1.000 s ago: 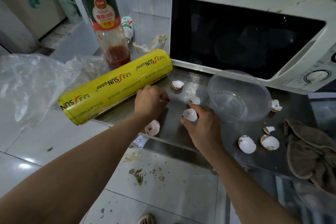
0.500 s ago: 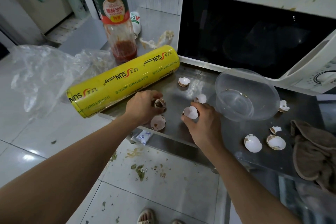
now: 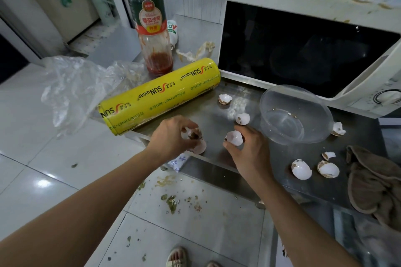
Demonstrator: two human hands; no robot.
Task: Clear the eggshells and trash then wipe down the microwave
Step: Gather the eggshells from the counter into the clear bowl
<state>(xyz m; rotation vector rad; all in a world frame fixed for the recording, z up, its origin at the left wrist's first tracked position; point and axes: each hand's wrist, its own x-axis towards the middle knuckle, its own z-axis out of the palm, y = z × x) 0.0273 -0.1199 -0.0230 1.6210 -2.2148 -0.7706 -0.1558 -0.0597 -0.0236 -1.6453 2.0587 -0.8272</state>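
Littering steel counter (image 3: 217,115): jagged white eggshells (image 3: 301,169), brown-stained inside.

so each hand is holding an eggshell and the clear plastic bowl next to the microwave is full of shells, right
Not quite. The head view shows the clear plastic bowl holding almost nothing, perhaps a tiny fragment. The left hand and right hand do each hold an eggshell, beside the microwave.

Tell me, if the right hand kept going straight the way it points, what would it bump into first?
Probably the loose eggshell just beyond the right hand, which already holds another shell. The clear plastic bowl sits slightly right; depth is hard to judge.
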